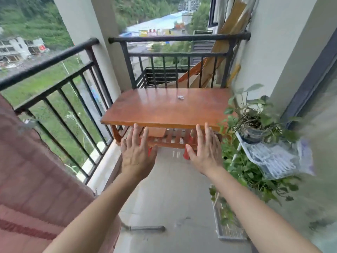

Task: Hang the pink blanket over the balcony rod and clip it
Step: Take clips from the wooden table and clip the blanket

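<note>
Place: a home balcony, high up.
Edge: black metal railing point(60, 57) on the left and far sides.
Furniture: wooden table point(164, 108) at the far end.
Greenery: potted plants point(255, 121) on the right.
Outlook: hills and buildings beyond.

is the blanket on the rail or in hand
Not in hand: blanket hangs against the rail, its top out of view; left hand and right hand are open, empty.

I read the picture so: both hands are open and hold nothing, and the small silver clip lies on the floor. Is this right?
Not quite. The head view shows the small silver clip on the wooden table, not the floor. The left hand and right hand are open and empty.
</note>
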